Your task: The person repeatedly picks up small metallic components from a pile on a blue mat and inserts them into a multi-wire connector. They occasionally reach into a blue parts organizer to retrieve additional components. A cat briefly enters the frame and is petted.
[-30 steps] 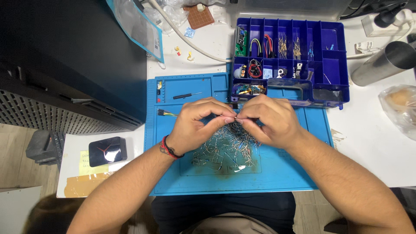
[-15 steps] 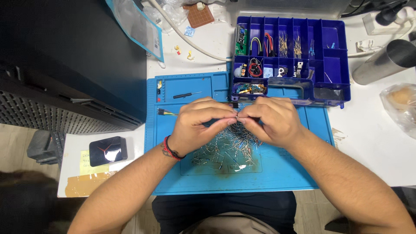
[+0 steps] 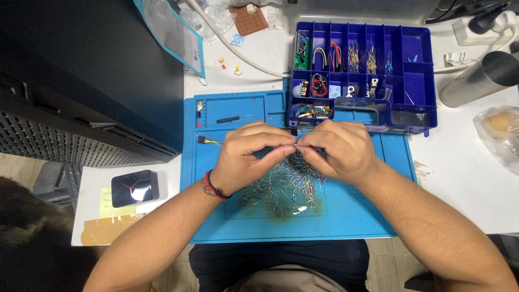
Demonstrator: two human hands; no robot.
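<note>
From the head camera, looking straight down, the left hand [image 3: 246, 157] and the right hand [image 3: 338, 151] meet at the centre of a blue work mat [image 3: 216, 227], fingertips touching above a loose heap of small wire-legged components [image 3: 284, 186]. Both hands are curled nearly closed, thumbs pressed to forefingers, pinching something thin between them at the point where they meet; what it is exactly is too small to tell, though it looks like one of the pieces from the heap just below. The left wrist wears a red and black band [image 3: 213, 186]. At one o'clock from the hands sits a blue compartment box [image 3: 413, 70], its cells holding coloured wire loops, small parts and a green circuit board, its near edge resting on the mat. At eleven o'clock on the mat lies a small black screwdriver [image 3: 233, 119], and at nine o'clock a short bunch of jumper wires [image 3: 208, 141]. Far at eleven o'clock a clear plastic bag with a blue edge [image 3: 175, 30] leans beside a dark cabinet [image 3: 81, 70]. At three o'clock a clear bag with something pale orange [image 3: 500, 132] lies on the white table [image 3: 465, 184], with a metal cylinder [image 3: 478, 78] above it. At eight o'clock a black square device [image 3: 135, 187] sits over a yellow note [image 3: 107, 200] and a strip of brown tape [image 3: 108, 230].
</note>
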